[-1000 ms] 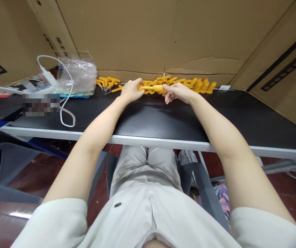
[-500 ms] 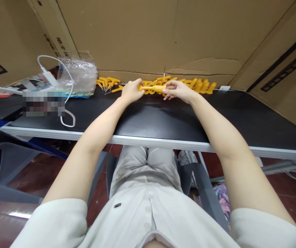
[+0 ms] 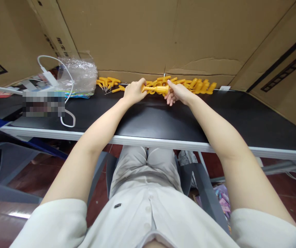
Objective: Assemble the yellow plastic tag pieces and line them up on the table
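Note:
My left hand (image 3: 135, 91) is closed around the handle end of a yellow plastic corkscrew (image 3: 150, 89), held level just above the black table. On its right end sits a wider yellow sleeve (image 3: 163, 90), in line with the shaft. My right hand (image 3: 177, 93) is at the sleeve's end, thumb raised and fingers spread below; whether it touches the sleeve I cannot tell. Behind both hands lies a row of yellow sleeves and handles (image 3: 201, 86). Left of my left hand are several yellow T-handled corkscrews (image 3: 108, 82) with bare metal spirals.
Cardboard walls (image 3: 142, 38) close off the back and sides of the black tabletop (image 3: 160, 120). Clear plastic bags (image 3: 78, 74) and a white cable (image 3: 71, 86) lie at left. A small white piece (image 3: 225, 88) lies at the back right. The metal table edge (image 3: 160, 142) runs before me.
My right hand has opened from its grip on the sleeve, thumb and fingers now apart. My left hand and the corkscrew have shifted slightly to the right.

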{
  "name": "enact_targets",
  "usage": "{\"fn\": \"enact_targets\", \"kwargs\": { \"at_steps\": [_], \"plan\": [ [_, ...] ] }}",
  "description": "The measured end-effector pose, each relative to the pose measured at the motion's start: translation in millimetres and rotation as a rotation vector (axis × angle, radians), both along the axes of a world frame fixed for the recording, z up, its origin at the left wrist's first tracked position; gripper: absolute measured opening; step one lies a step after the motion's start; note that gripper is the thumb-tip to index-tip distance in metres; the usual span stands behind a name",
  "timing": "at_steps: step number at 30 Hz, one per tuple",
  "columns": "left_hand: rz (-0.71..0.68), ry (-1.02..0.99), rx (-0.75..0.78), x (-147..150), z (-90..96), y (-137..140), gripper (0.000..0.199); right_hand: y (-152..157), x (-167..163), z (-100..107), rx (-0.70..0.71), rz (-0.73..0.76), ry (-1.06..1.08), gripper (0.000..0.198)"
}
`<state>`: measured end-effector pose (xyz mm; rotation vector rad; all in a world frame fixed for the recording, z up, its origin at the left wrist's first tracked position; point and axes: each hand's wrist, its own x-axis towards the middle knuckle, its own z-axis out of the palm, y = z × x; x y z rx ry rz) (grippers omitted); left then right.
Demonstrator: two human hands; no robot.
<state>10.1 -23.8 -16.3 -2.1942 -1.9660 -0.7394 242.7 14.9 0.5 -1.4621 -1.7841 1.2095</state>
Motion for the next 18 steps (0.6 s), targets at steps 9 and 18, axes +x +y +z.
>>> {"fn": "enact_targets", "kwargs": {
  "at_steps": [9,18],
  "plan": [
    [0.015,-0.019,-0.004,-5.4,-2.4,5.0,0.047,-0.8,13.6,6.7,0.169,0.072,0.134,0.032],
    [0.009,-0.015,0.008,-0.6,-0.3,-0.2,0.046,6.7,9.6,-2.7,0.143,0.061,0.130,0.047]
  ]
}}
